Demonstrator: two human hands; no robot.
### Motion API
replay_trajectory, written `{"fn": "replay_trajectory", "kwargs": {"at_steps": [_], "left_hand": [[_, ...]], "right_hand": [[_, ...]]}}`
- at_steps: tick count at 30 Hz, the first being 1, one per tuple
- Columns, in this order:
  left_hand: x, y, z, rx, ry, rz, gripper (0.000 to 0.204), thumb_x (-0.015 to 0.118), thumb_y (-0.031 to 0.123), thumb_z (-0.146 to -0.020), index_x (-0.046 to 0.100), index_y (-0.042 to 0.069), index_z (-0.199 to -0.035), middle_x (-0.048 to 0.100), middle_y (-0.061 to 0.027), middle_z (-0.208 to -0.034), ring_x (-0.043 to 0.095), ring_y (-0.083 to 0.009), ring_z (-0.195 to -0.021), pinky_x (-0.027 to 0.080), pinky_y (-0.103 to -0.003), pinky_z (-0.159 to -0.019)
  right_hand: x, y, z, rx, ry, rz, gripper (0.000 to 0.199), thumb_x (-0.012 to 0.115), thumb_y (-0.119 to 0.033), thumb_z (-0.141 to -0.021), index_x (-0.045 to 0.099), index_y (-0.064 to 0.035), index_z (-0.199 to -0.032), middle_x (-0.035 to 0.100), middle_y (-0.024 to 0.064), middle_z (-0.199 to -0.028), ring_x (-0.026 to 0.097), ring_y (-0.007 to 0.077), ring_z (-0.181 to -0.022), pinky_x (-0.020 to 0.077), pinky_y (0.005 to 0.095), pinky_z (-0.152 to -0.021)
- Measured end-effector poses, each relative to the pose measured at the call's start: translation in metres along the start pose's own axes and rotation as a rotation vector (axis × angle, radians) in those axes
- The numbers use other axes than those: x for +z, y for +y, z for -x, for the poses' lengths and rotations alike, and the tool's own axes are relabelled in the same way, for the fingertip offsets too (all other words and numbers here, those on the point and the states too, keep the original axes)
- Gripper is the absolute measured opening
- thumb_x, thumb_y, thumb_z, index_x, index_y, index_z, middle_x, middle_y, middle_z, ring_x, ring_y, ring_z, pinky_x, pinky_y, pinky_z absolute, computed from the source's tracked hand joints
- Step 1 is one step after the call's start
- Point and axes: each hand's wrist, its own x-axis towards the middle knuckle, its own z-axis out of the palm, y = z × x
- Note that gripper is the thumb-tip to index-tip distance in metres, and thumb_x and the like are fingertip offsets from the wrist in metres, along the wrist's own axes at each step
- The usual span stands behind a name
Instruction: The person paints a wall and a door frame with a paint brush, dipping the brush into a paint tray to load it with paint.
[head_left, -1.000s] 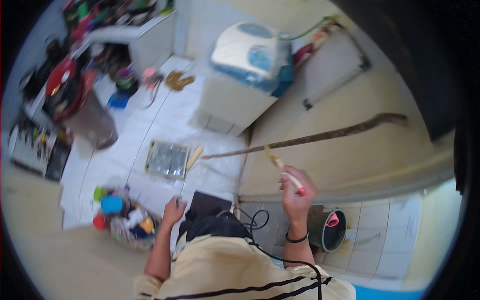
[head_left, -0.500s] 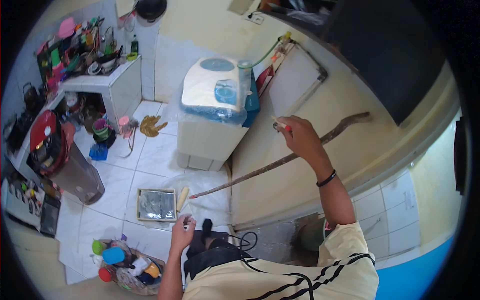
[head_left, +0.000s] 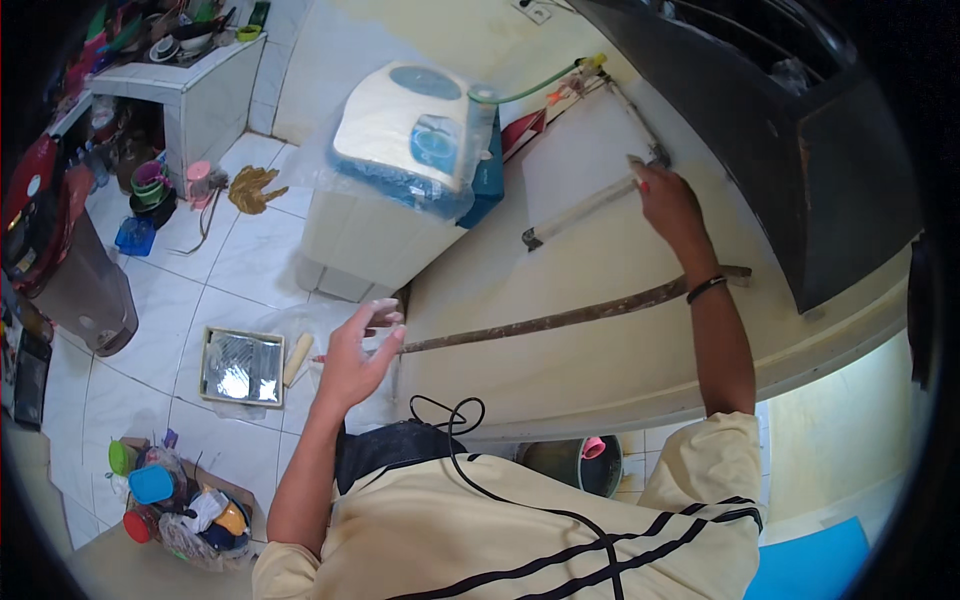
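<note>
My right hand (head_left: 672, 210) is raised at the wall, its fingers closed round a small tool that shows a pale tip and a red part; its exact kind is mostly hidden. Beside it lies the corner of a pale panel (head_left: 570, 150) with a dirty, worn edge strip. My left hand (head_left: 362, 352) holds nothing, fingers apart. Behind it a long wooden pole (head_left: 540, 325) slants along the wall. Down at the pole's red lower end lies a paint roller (head_left: 298, 360) with a cream sleeve, next to a paint tray (head_left: 206, 365) on the tiled floor.
A plastic-wrapped washing machine (head_left: 375, 225) stands by the wall. A dark cabinet (head_left: 860, 200) juts out at upper right. At left are a lidded bin (head_left: 85, 270) and a box of containers (head_left: 190, 505). A black cable (head_left: 462, 425) loops across my front; a bucket (head_left: 605, 470) stands below.
My right hand has moved right and up to the panel's corner with the small tool. My left hand has risen and spread its fingers. The whole view has shifted toward the right.
</note>
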Motion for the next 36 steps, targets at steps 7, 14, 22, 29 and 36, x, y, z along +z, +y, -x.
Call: {"fn": "replay_trajectory", "kwargs": {"at_steps": [7, 14, 22, 29, 36], "left_hand": [[0.024, 0.009, -0.035, 0.030, -0.092, 0.049, 0.036, 0.065, 0.017, -0.088, 0.059, 0.001, -0.120, 0.069, -0.0165, -0.105, 0.067, -0.0263, -0.101, 0.049, -0.036, -0.091], [0.017, -0.006, -0.043, -0.011, -0.034, -0.022, 0.035, 0.065, 0.016, -0.088, 0.059, 0.002, -0.120, 0.070, -0.0148, -0.104, 0.068, -0.0265, -0.099, 0.050, -0.037, -0.088], [0.008, -0.008, -0.033, -0.023, -0.026, -0.061, 0.035, 0.066, 0.016, -0.089, 0.059, 0.000, -0.119, 0.070, -0.0151, -0.104, 0.068, -0.0248, -0.099, 0.051, -0.037, -0.087], [0.002, 0.003, 0.000, -0.088, -0.051, -0.128, 0.034, 0.066, 0.016, -0.089, 0.059, -0.001, -0.118, 0.070, -0.0161, -0.103, 0.068, -0.0259, -0.099, 0.051, -0.036, -0.086], [-0.019, -0.004, 0.049, -0.118, -0.079, -0.176, 0.034, 0.066, 0.018, -0.090, 0.060, 0.000, -0.117, 0.070, -0.0163, -0.102, 0.068, -0.0256, -0.098, 0.051, -0.035, -0.087]], "right_hand": [[0.007, 0.089, -0.043, 0.114, -0.112, 0.254, 0.024, 0.049, -0.007, -0.091, 0.064, -0.0052, -0.110, 0.068, 0.0170, -0.102, 0.065, 0.0347, -0.094, 0.0522, 0.0440, -0.081], [0.055, 0.140, -0.047, 0.295, -0.210, 0.535, 0.015, 0.051, -0.011, -0.092, 0.064, -0.0033, -0.093, 0.067, 0.0176, -0.095, 0.066, 0.0345, -0.092, 0.0539, 0.0451, -0.078], [0.048, 0.095, -0.044, 0.294, -0.229, 0.448, 0.022, 0.049, -0.014, -0.094, 0.067, -0.0023, -0.093, 0.069, 0.0190, -0.094, 0.068, 0.0350, -0.091, 0.0556, 0.0443, -0.077], [0.021, -0.053, 0.012, 0.222, -0.091, -0.043, 0.018, 0.052, -0.019, -0.092, 0.063, -0.0049, -0.093, 0.068, 0.0172, -0.092, 0.065, 0.0383, -0.087, 0.0522, 0.0491, -0.076], [-0.010, -0.145, 0.118, 0.097, 0.222, -0.655, 0.026, 0.063, -0.008, -0.086, 0.064, -0.0029, -0.111, 0.067, 0.0173, -0.087, 0.064, 0.0356, -0.073, 0.0518, 0.0408, -0.064]]}}
